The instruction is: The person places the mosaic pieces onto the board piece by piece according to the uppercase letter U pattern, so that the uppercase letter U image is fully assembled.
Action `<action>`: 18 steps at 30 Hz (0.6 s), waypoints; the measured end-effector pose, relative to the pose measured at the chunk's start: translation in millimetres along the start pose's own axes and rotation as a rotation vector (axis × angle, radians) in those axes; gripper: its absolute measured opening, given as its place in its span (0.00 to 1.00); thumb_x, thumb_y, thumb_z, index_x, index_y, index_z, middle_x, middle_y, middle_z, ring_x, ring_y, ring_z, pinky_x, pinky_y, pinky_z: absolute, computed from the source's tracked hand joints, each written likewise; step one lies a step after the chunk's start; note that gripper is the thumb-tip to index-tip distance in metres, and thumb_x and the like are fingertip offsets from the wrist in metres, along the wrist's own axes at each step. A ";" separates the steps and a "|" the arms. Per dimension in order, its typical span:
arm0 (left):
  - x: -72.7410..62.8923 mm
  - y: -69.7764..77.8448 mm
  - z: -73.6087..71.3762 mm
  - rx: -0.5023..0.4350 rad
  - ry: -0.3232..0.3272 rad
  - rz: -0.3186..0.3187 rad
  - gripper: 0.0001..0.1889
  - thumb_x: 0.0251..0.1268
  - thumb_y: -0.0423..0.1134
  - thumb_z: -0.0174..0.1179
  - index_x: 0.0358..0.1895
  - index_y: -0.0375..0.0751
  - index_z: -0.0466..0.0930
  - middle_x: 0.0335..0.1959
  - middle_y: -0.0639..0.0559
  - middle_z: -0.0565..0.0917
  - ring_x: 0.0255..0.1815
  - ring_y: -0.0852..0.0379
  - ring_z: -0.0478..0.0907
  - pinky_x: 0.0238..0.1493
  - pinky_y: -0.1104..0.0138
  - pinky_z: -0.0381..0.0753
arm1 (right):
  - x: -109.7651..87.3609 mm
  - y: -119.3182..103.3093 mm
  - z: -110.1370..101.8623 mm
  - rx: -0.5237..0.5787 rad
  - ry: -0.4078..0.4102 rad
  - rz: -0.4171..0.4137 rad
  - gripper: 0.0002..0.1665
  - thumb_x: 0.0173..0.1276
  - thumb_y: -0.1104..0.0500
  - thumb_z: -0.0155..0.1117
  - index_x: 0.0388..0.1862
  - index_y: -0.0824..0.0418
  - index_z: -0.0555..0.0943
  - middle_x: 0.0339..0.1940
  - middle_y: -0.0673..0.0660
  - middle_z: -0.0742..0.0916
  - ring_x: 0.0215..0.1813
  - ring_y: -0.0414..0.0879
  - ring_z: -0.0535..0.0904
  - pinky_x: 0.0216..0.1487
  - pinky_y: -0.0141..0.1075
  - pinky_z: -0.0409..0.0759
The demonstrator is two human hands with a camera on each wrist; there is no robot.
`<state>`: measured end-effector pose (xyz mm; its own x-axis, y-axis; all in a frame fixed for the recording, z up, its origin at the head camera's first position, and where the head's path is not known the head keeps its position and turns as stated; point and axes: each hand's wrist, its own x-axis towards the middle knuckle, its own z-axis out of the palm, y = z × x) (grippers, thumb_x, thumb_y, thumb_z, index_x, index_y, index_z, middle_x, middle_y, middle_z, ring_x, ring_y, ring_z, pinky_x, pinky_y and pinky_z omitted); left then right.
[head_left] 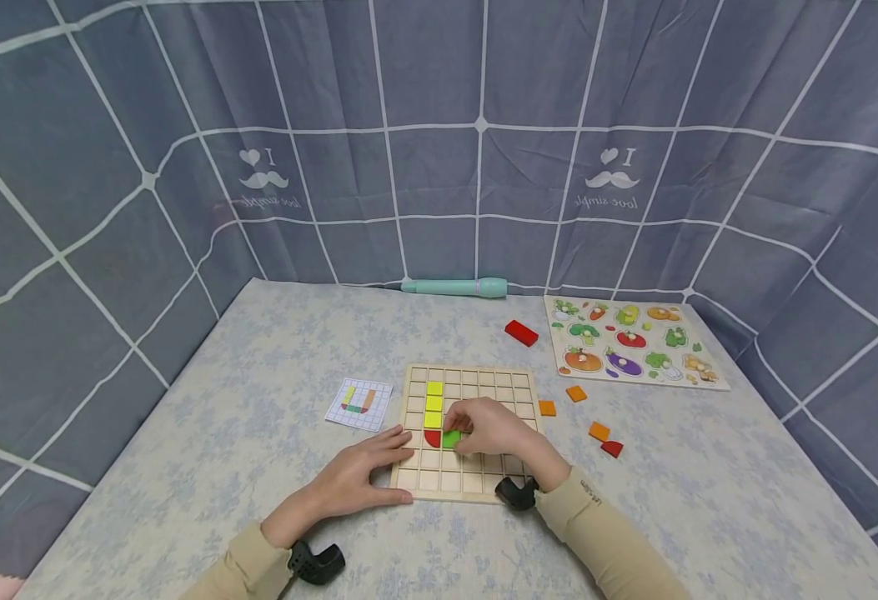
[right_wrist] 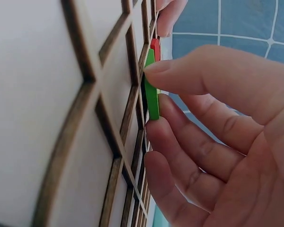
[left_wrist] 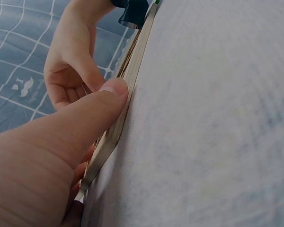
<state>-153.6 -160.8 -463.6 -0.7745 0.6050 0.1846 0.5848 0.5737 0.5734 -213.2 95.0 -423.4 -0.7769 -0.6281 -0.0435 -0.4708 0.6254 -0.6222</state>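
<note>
My right hand (head_left: 493, 429) pinches a green square tile (head_left: 449, 440) over the wooden grid board (head_left: 429, 482). In the right wrist view the green tile (right_wrist: 152, 87) sits tilted at its cell, the thumb on one side and fingertips on the other. Just left of it in the head view lies a red quarter-round tile (head_left: 432, 438), below a column of three yellow square tiles (head_left: 434, 403). My left hand (head_left: 359, 473) rests at the board's left edge, fingers extended. Its thumb (left_wrist: 114, 87) touches the wooden rim (left_wrist: 118, 120) in the left wrist view.
A pattern card (head_left: 358, 404) lies left of the board. To the right are several orange squares (head_left: 576, 393) and a red quarter-round (head_left: 612, 449). Farther back are a red block (head_left: 521, 333), a vegetable puzzle board (head_left: 596, 377) and a teal stick (head_left: 454, 287) by the curtain.
</note>
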 end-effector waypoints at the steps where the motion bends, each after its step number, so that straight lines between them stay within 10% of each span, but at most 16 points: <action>1: -0.1 0.1 0.0 0.001 0.001 0.001 0.36 0.54 0.62 0.63 0.60 0.40 0.76 0.67 0.51 0.68 0.71 0.53 0.58 0.66 0.54 0.64 | -0.1 0.0 -0.1 0.002 0.000 -0.002 0.11 0.53 0.67 0.69 0.35 0.57 0.82 0.32 0.47 0.83 0.35 0.42 0.76 0.38 0.33 0.77; 18: 0.4 0.5 0.2 -0.003 -0.003 -0.005 0.36 0.53 0.61 0.63 0.61 0.40 0.75 0.68 0.51 0.67 0.71 0.53 0.57 0.66 0.54 0.64 | -26.5 14.8 -41.6 0.098 0.018 -0.047 0.14 0.62 0.58 0.67 0.45 0.62 0.82 0.42 0.55 0.84 0.43 0.45 0.79 0.46 0.37 0.80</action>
<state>-153.6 -160.2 -463.5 -0.7767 0.6037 0.1795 0.5803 0.5753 0.5765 -217.0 140.2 -399.0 -0.7629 -0.6465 0.0012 -0.4643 0.5466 -0.6968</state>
